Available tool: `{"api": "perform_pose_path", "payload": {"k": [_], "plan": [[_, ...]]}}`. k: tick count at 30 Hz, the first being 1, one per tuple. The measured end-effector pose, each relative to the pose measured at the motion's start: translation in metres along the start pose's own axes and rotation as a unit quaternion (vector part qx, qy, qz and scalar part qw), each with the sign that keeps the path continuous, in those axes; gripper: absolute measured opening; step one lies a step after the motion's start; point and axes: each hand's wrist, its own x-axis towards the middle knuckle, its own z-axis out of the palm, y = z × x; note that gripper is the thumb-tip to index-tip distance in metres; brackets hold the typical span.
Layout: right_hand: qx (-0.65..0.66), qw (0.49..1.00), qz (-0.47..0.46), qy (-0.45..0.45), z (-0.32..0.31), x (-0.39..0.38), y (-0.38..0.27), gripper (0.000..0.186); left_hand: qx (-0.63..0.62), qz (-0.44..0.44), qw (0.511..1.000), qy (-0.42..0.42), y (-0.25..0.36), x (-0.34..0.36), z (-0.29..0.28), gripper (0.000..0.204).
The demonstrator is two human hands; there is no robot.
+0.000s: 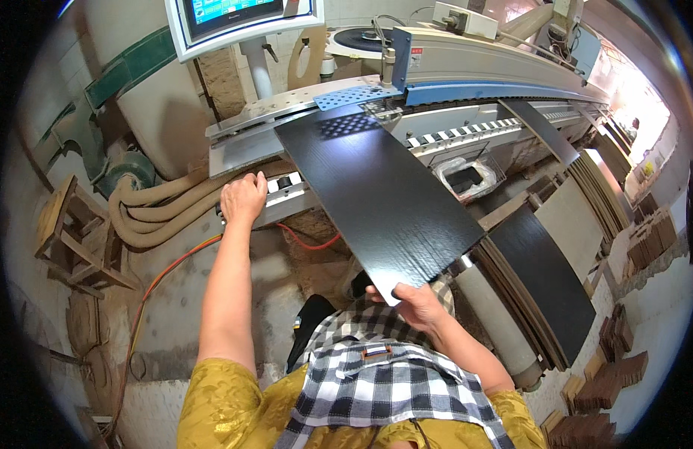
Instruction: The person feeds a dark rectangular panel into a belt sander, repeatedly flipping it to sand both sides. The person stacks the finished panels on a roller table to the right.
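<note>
A long black board [384, 194] lies slantwise in front of me, its far end on the edge banding machine's metal table under a perforated blue plate. Its near corner is gripped by my right hand [417, 305], thumb on top and fingers underneath. To the left, my left hand [244, 199] is closed over the end of the machine's roller rail [290, 193], knuckles up; the undersides of its fingers are hidden. Another black board [539, 129] rests farther along the machine on the right.
A stack of boards [545, 284] with a black top stands at my right, beside a grey roller [496, 318]. More board stacks [612, 382] line the right wall. Hoses [163, 217] and a wooden stool [80, 236] are at left. A screen [238, 15] stands above.
</note>
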Motion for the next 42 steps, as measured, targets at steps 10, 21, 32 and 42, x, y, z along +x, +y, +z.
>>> {"api": "perform_pose_path", "payload": {"k": [10,21,32,42], "plan": [[-0.184,0.967,0.098,-0.144,0.033,0.043,0.009,0.037,0.017,-0.003,1.0,0.011,0.005,-0.002,-0.002,0.042],[-0.266,0.961,-0.02,-0.069,0.018,0.042,0.02,0.023,0.006,-0.008,1.0,0.003,0.007,-0.003,-0.004,0.042],[-0.221,0.975,-0.021,-0.008,-0.009,0.032,0.01,0.026,0.012,-0.008,1.0,0.014,0.009,-0.003,-0.005,0.039],[-0.196,0.976,-0.079,0.051,-0.041,0.024,-0.005,0.018,0.009,-0.005,1.0,0.017,0.01,-0.003,-0.005,0.04]]}}
